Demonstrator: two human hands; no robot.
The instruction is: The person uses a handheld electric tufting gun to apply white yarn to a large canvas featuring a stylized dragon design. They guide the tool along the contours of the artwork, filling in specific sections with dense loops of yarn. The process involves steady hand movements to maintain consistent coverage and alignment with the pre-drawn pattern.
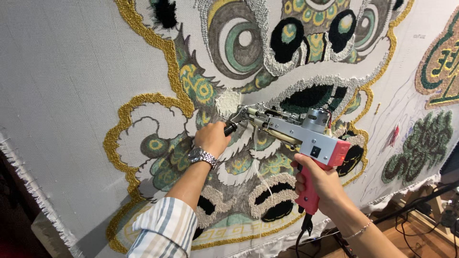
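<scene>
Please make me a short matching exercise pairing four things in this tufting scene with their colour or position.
Things:
1. tufting gun grip
2. wristwatch
3. outline loops
4. left hand

Descriptions:
A. golden yellow, edging the design on the cloth
B. pink-red, gripped by the right hand
C. on the black front handle, close to the cloth
D. silver metal, worn on the left wrist

Pairs: 1-B, 2-D, 3-A, 4-C
</scene>
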